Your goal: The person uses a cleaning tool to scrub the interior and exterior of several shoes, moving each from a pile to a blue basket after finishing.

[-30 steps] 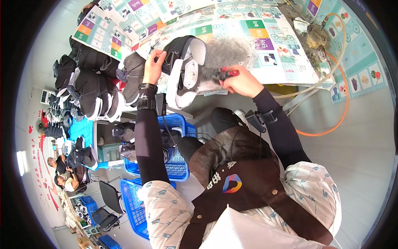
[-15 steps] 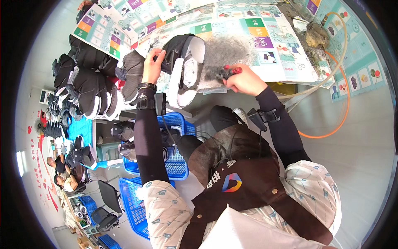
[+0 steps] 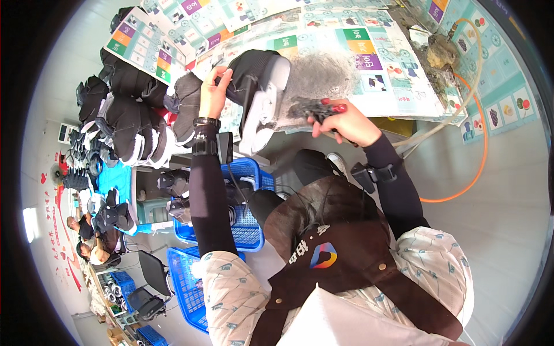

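A black sneaker with a white sole (image 3: 251, 68) is tilted at the table's near edge, its pale sole side turned to the right. My left hand (image 3: 213, 97) grips it at its left side, thumb and fingers closed. Just right of the sneaker, my right hand (image 3: 353, 124) is wrapped round a dark, grimy hand tool with a red part (image 3: 311, 108). Its exact kind is hard to make out. The tool's dark end points left toward the sole, with a gap between them.
The table (image 3: 392, 63) is covered with printed sheets and stained dark in the middle. Several black shoes (image 3: 124, 124) are piled on the left. Blue baskets (image 3: 248, 228) stand below. An orange hose (image 3: 482, 155) curves at the right. Other people (image 3: 95, 245) sit far left.
The sneaker has turned in my left hand, showing more of its black upper and less of its inner white side. My right hand has moved slightly right and down with the tool.
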Available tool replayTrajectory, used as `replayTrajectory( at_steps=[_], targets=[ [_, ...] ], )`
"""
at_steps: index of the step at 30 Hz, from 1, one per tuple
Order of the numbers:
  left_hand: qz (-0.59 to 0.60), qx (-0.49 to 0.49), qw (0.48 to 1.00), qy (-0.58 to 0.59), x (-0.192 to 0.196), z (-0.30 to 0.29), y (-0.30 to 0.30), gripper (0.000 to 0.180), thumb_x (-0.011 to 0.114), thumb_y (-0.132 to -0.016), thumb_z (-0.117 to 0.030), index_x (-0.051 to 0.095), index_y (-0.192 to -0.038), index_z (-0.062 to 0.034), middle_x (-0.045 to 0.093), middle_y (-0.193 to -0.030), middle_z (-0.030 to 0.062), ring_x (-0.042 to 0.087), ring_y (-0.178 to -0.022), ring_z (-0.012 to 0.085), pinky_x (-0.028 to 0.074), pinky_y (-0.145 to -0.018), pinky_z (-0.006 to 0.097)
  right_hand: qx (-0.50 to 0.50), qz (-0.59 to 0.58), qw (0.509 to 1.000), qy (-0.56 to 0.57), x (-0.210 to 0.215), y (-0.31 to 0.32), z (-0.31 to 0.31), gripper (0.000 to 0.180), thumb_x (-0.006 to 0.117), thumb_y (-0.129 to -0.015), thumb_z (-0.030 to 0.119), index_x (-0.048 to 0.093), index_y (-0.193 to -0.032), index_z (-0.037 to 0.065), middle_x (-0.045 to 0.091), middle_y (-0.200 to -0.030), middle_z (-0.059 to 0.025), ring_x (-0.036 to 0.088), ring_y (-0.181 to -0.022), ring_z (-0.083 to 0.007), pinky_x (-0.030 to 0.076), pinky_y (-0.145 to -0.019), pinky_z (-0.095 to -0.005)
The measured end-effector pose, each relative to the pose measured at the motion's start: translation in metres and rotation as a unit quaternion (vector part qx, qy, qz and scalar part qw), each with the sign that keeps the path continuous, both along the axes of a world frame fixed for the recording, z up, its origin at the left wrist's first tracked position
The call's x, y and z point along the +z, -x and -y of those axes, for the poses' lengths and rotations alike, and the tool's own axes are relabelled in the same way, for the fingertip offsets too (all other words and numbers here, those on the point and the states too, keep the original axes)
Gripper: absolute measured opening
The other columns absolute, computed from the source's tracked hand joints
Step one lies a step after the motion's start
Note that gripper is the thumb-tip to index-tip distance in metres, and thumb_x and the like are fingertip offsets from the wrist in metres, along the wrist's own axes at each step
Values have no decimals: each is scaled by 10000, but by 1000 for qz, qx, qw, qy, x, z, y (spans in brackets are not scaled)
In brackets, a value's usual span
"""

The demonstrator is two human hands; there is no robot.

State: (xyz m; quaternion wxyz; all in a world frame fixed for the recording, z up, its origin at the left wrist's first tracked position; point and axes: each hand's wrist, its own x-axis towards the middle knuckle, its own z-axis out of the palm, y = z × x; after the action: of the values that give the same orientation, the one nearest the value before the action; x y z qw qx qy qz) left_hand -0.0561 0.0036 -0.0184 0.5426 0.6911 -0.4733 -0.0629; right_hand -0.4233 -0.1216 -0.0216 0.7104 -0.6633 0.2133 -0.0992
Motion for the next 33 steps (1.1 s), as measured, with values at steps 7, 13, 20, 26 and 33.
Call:
replayTrajectory(
  at_steps=[7,13,20,26,33],
  targets=[
    [525,-133,840,-38,105,9,75,176,818,-827,-203,739,-951,-107,604,-872,91,579,-948,331,475,-932,458,-186,115,976,-14,2,42,31,356,605,-832,26,684,-1166,-65,764,-1034,-63,635,-687,-96,448,-481,-231],
    [457,200,867,12,21,27,78,229,747,-941,-252,704,-965,-28,679,-832,129,654,-848,349,515,-947,465,-181,114,976,-33,-4,52,25,380,606,-830,6,683,-1196,-58,773,-985,-62,662,-744,-87,442,-488,-227],
    [403,287,843,-209,51,-4,79,250,561,-1048,-215,692,-1021,-3,711,-1183,280,721,-938,473,601,-758,537,-211,119,970,-3,-6,76,40,419,607,-830,-3,681,-1241,-38,771,-987,-49,648,-736,-75,444,-495,-220],
    [528,34,829,-181,117,45,72,197,563,-1042,-248,655,-1115,-89,724,-858,190,724,-803,395,560,-676,517,-211,121,967,75,14,73,31,391,617,-819,12,697,-1201,0,762,-964,4,560,-650,-44,426,-512,-220],
    [523,-21,816,-246,56,124,78,250,609,-1020,-306,634,-1028,-57,731,-865,211,714,-844,425,557,-724,548,-183,54,906,377,31,34,23,317,689,-819,162,690,-1087,-7,664,-878,-266,636,-884,-488,520,-760,-481]
  ],
)
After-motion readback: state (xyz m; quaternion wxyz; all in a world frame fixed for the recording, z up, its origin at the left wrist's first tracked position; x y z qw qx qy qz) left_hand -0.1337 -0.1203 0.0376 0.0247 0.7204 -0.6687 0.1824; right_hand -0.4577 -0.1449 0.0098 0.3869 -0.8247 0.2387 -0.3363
